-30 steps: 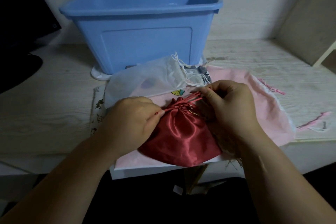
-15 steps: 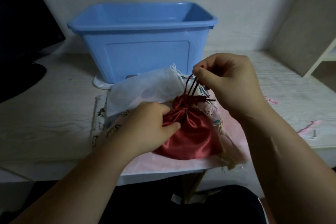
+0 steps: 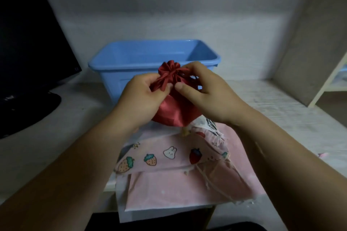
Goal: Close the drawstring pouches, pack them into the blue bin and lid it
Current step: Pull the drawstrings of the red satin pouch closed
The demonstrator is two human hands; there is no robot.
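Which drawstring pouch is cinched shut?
The red satin pouch, gripped by the left hand and right hand: its mouth is gathered tight. The pink strawberry-print pouch and plain pink pouch lie flat.

Bin [image 3: 112, 66]: at the back of the table [image 3: 56, 137].
Held pouch [image 3: 174, 112]: between the left hand [image 3: 140, 99] and the right hand [image 3: 208, 97], in front of the bin, above the table.
Flat pouches [image 3: 178, 185]: stacked at the table's near edge, below the hands.
Monitor [image 3: 28, 43]: left of the bin.
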